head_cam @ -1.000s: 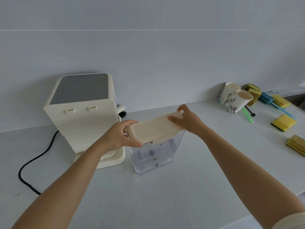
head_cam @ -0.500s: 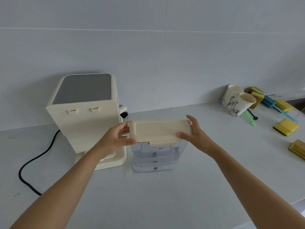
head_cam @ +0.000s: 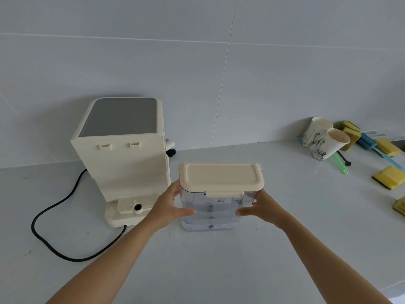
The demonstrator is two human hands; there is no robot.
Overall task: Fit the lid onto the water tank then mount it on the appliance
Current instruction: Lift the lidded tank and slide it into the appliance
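Note:
A clear plastic water tank stands upright on the white counter, with its cream lid lying flat on its top. My left hand grips the tank's left side and my right hand grips its right side, thumbs across the front. The cream appliance with a grey top stands just left of the tank, its back face toward me. Its low base shelf with a round port is bare.
A black power cord loops on the counter left of the appliance. At the far right stand two paper cups, yellow sponges, a blue brush and a green utensil. The tiled wall rises behind.
The lid came down from a tilted hold and now sits flat on the tank. Both hands slid from the lid's ends down to the tank's sides.

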